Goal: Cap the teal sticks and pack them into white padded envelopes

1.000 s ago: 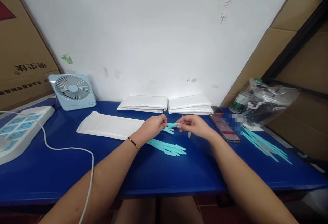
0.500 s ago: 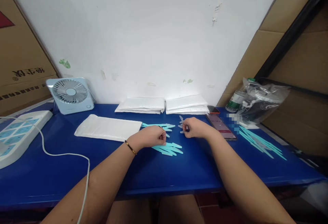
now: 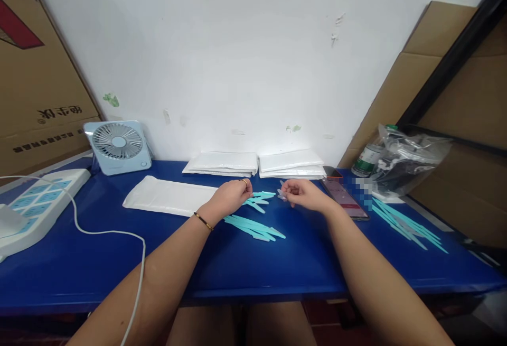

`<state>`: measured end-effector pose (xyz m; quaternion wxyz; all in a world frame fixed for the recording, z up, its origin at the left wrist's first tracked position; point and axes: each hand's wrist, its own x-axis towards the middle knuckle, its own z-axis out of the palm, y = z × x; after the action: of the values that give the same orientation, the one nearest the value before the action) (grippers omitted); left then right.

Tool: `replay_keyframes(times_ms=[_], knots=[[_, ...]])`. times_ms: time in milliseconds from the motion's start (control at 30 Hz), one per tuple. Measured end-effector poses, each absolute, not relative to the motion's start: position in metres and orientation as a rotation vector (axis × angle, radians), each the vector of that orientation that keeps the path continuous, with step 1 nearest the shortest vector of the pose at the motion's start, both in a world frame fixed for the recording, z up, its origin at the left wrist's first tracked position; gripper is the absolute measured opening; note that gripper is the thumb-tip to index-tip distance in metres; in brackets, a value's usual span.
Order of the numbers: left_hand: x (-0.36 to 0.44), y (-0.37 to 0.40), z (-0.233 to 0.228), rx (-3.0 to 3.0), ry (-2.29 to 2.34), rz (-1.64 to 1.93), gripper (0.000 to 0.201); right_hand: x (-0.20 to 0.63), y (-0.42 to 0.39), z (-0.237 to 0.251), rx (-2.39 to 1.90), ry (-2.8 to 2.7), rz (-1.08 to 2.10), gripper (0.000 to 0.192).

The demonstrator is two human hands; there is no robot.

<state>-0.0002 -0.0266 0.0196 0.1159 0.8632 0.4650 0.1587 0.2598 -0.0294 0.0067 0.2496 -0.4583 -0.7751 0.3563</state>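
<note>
My left hand [image 3: 234, 196] is closed, its fingertips pinched at the handles of the farther group of turquoise eyebrow razors [image 3: 259, 200]; part of that group is hidden behind the hand. Nearer to me lies a second fan of turquoise razors [image 3: 253, 227], apart from my hand. My right hand [image 3: 303, 195] has its fingers pinched together on small clear plastic blade covers [image 3: 281, 193]; how many are in the grip I cannot tell. Left of centre a white padded pouch [image 3: 166, 197] lies flat, its right end partly behind my left hand.
Two stacks of white padded pouches [image 3: 222, 162] lie by the wall. A blue fan [image 3: 119, 145] and a white power strip [image 3: 47, 203] stand left, with a cable across my left forearm. At right are a phone [image 3: 344, 198], a bottle, a plastic bag [image 3: 407, 158] and more razors [image 3: 407, 224].
My left hand has moved away from the nearer razors to the farther group. My right hand has picked up clear covers from the table. The view has shifted slightly.
</note>
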Motion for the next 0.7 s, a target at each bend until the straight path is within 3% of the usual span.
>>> replay_keyframes(times_ms=[167, 700], knots=[[0.000, -0.026, 0.018, 2.519, 1.361, 0.488, 0.014, 0.257, -0.030, 0.009, -1.167, -2.021, 1.121, 0.016], [0.006, -0.030, 0.015, 2.529, 1.305, 0.504, 0.013, 0.240, -0.037, 0.009, -1.129, -2.057, 1.076, 0.022]])
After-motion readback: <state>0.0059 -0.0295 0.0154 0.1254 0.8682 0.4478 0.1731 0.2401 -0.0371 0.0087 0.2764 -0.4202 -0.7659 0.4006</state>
